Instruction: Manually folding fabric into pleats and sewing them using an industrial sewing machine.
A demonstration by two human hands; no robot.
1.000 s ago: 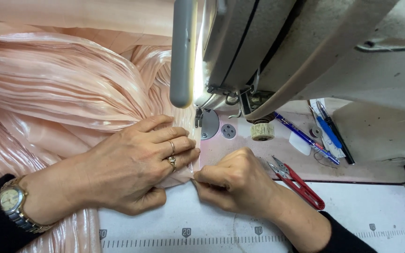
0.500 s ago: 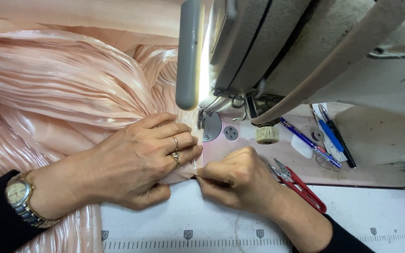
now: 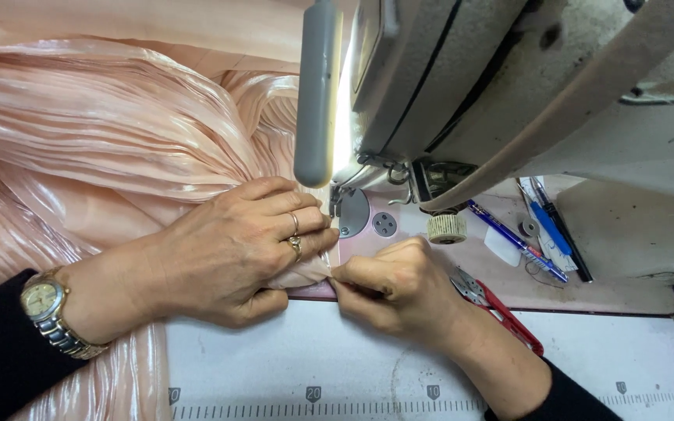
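My right hand (image 3: 403, 284) has its grip pinched together on the folded edge of the pink pleated fabric (image 3: 103, 132), while my left hand (image 3: 232, 253) presses flat on it, fingers spread, just short of the presser foot (image 3: 337, 204). I judge the slick cloth could slide and unfold, or fingertips stray under the needle. Red snips (image 3: 509, 316) crowd the right; the white worktop (image 3: 290, 359) in front offers room.
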